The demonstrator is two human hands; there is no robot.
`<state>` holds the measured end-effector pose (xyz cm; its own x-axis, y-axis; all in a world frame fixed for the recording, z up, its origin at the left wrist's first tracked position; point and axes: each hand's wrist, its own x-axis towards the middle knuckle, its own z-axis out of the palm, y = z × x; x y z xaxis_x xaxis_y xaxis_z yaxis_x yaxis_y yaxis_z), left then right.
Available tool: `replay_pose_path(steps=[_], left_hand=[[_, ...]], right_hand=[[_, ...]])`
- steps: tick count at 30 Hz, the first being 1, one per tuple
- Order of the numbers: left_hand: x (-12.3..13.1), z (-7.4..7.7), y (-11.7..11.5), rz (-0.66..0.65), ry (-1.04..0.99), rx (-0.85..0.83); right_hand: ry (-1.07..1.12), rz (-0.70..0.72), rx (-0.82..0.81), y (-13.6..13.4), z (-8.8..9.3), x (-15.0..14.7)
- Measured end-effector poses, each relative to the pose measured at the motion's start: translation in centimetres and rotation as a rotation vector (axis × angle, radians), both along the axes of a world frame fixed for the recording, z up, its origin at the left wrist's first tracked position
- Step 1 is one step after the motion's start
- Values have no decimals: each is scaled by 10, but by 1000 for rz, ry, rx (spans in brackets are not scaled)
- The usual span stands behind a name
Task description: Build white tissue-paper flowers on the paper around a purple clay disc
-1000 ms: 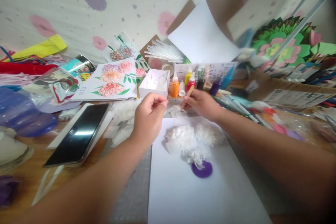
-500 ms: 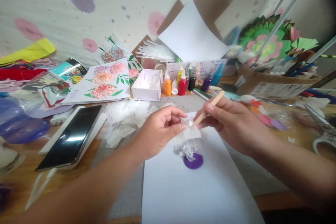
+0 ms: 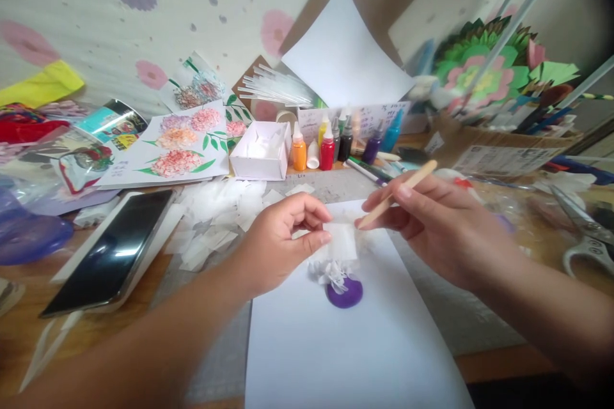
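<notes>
My left hand [image 3: 283,239] pinches the edge of a small white tissue paper square [image 3: 342,243] between thumb and fingers. In my right hand [image 3: 422,217] is a wooden craft stick [image 3: 398,195], slanting down to the left, its lower tip just right of the tissue square. Below the square, a clump of crumpled white tissue [image 3: 333,273] sits at the upper left edge of a purple disc [image 3: 345,294]. The disc lies on a large white sheet of paper [image 3: 336,358].
Loose tissue squares [image 3: 215,230] lie behind my left wrist, near a phone [image 3: 108,252]. Behind stand a white box [image 3: 261,150] and several paint bottles [image 3: 327,148]. Flower pictures [image 3: 177,147] lean at the left. Scissors [image 3: 588,249] and a cardboard box [image 3: 508,153] are at the right.
My right hand with the craft stick has drawn away to the right from the left fingertips. The tissue square now hangs flatter from my left hand. The whole view has shifted slightly.
</notes>
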<state>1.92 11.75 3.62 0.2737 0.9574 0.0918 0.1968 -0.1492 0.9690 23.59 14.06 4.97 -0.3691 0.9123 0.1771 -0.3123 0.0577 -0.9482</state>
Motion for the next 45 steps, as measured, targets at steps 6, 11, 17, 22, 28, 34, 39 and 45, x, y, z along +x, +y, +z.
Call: replay_pose_path(steps=[6, 11, 17, 22, 28, 34, 39, 45], left_hand=[[1, 2, -3, -26, 6, -2], [1, 3, -5, -15, 3, 32], [3, 2, -7, -141, -242, -111], [7, 0, -9, -160, -465, -277], [5, 3, -11, -168, -485, -236], [6, 8, -11, -179, -447, -259], [5, 9, -10, -204, -402, -259], [5, 9, -10, -203, -340, -252]], right_hand=[[-12, 28, 28, -5, 3, 2], [-76, 48, 125, -8, 0, 0], [-91, -34, 290, -16, 1, -4], [-216, -133, 506, -26, 12, -6], [-158, -62, 458, -28, 16, -4], [-139, -24, 414, -28, 18, -1], [-129, -1, 381, -28, 18, 0], [-258, -8, 471, -27, 21, 1]])
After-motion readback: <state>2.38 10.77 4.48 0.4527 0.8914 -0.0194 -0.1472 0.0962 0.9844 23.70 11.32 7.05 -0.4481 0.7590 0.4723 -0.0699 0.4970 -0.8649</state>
